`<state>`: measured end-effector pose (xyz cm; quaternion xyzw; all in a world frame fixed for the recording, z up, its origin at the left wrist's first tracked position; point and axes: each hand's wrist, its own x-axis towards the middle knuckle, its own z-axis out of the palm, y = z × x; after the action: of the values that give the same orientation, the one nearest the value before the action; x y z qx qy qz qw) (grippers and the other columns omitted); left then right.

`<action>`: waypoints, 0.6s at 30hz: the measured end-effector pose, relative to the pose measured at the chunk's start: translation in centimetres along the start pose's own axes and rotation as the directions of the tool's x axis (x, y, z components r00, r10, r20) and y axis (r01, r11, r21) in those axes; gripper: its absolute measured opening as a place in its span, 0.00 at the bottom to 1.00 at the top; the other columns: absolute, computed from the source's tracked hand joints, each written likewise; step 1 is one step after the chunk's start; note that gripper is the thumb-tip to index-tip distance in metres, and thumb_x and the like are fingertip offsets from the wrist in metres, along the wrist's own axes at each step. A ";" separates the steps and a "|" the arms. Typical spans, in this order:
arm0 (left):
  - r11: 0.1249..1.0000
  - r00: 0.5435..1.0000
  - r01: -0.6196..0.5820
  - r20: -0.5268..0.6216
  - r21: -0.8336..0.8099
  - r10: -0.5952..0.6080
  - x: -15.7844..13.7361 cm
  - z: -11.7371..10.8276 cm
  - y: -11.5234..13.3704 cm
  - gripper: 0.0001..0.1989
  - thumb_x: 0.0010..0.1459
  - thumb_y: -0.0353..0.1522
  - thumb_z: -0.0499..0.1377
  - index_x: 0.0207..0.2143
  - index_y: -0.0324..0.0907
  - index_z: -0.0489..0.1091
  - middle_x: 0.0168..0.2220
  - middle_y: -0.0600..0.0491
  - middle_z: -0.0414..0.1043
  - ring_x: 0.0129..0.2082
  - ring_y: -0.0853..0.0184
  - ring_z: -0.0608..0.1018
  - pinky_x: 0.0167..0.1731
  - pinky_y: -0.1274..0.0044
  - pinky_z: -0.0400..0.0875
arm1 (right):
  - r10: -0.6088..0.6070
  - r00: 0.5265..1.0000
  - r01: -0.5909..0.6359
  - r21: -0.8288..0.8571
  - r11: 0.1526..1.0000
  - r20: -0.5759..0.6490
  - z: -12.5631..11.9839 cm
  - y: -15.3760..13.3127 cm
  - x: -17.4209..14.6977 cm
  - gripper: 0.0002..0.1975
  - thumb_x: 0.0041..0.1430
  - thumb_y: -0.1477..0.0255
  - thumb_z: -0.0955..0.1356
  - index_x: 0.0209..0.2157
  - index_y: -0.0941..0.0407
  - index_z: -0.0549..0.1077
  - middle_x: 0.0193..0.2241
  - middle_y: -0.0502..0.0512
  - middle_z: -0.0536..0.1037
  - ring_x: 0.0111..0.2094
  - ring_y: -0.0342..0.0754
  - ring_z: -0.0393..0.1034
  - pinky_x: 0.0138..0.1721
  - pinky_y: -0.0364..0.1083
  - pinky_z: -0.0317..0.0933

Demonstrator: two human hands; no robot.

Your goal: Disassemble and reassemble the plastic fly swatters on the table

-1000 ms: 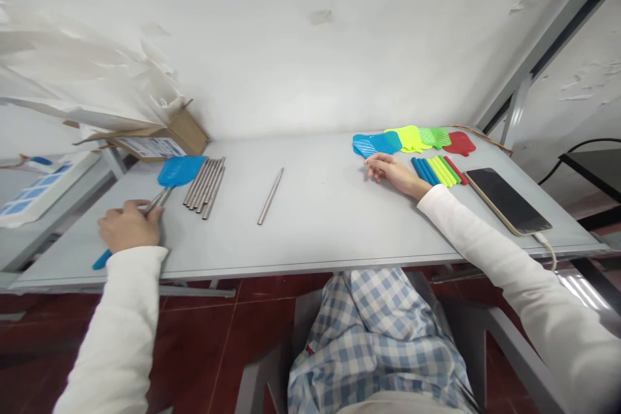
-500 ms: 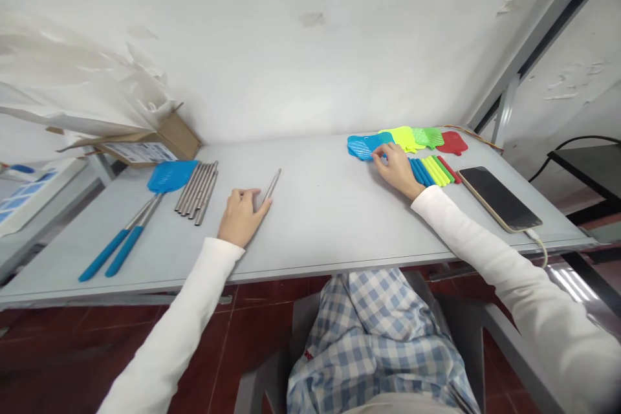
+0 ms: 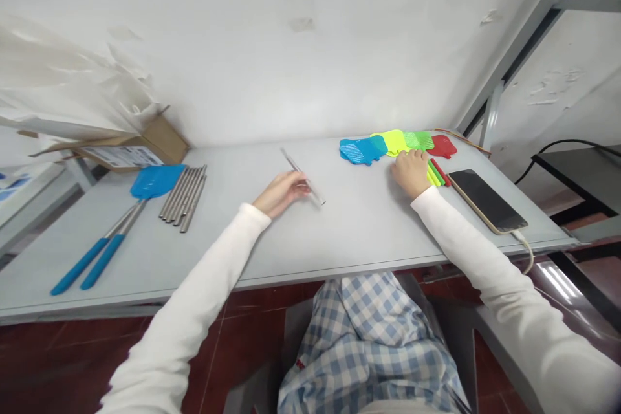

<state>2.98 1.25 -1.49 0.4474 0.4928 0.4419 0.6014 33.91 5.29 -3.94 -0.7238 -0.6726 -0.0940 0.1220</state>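
Note:
In the head view, my left hand [image 3: 282, 193] is closed around a slim metal tube [image 3: 315, 195], raised at a slant over the table; its near end is blurred. My right hand [image 3: 411, 171] rests with curled fingers over a row of coloured handle sleeves. Yellow sleeves [image 3: 431, 174], a green sleeve [image 3: 439, 173] and a red sleeve [image 3: 441, 172] show beside it, while the blue ones are hidden under the hand. Whatever its fingers hold is hidden. Just behind lie hand-shaped plastic swatter heads: blue [image 3: 359, 150], yellow [image 3: 391, 141], green [image 3: 418, 140] and red [image 3: 443, 146].
Several metal tubes [image 3: 183, 198] lie side by side at the left, near two blue-handled fly swatters [image 3: 155, 181]. A cardboard box [image 3: 165, 140] stands behind them. A phone [image 3: 486, 200] with a cable lies at the right of the grey table [image 3: 310, 246], against a white wall.
My left hand has lifted the metal tube and moved right, with the tube now tilted the other way. My right hand has shifted from the blue swatter head onto the sleeves.

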 end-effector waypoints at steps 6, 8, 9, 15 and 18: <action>0.929 0.998 -0.066 -0.022 -0.364 0.062 5.2 4.3 -0.8 0.07 0.53 0.25 0.56 0.24 0.42 0.66 0.28 0.53 0.72 0.37 0.70 0.79 0.51 0.74 0.73 | -0.101 0.995 0.101 -0.040 0.994 0.004 -0.2 -0.8 -0.3 0.18 0.57 0.82 0.56 0.44 0.68 0.72 0.40 0.76 0.73 0.42 0.64 0.67 0.43 0.57 0.54; 0.909 0.998 -0.061 0.000 -0.412 0.067 5.8 4.9 -1.2 0.06 0.52 0.25 0.56 0.24 0.42 0.66 0.28 0.53 0.71 0.38 0.70 0.79 0.53 0.74 0.72 | -0.147 0.988 0.147 0.002 0.989 0.041 -0.5 -1.1 -0.3 0.19 0.56 0.83 0.57 0.45 0.65 0.72 0.41 0.74 0.72 0.40 0.61 0.67 0.42 0.56 0.55; 0.901 0.998 -0.047 0.021 -0.432 0.063 5.9 5.1 -1.3 0.06 0.52 0.24 0.57 0.24 0.41 0.66 0.28 0.54 0.71 0.38 0.70 0.79 0.53 0.74 0.72 | -0.176 0.983 0.174 0.037 0.984 0.058 -0.8 -1.3 -0.3 0.19 0.56 0.83 0.57 0.45 0.64 0.72 0.43 0.73 0.71 0.39 0.59 0.67 0.42 0.54 0.55; 0.907 0.998 -0.009 0.050 -0.422 0.033 4.5 4.7 -1.5 0.04 0.48 0.24 0.58 0.25 0.40 0.65 0.29 0.54 0.71 0.36 0.70 0.79 0.53 0.74 0.71 | -0.155 0.987 0.156 0.016 0.988 -0.051 -1.9 -1.4 -0.9 0.14 0.61 0.74 0.60 0.45 0.64 0.70 0.44 0.74 0.70 0.43 0.62 0.64 0.42 0.54 0.54; 0.912 0.998 -0.002 0.059 -0.410 0.028 4.4 4.7 -1.4 0.05 0.47 0.23 0.58 0.25 0.40 0.65 0.30 0.53 0.72 0.35 0.70 0.79 0.53 0.72 0.71 | -0.111 0.994 0.112 -0.053 0.992 0.018 -2.0 -1.4 -1.3 0.16 0.64 0.68 0.60 0.45 0.66 0.70 0.42 0.77 0.73 0.44 0.66 0.65 0.42 0.55 0.53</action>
<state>8.30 4.73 -3.19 0.3290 0.3665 0.5255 0.6937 32.44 3.54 -2.39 -0.6889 -0.7100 -0.1131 0.0920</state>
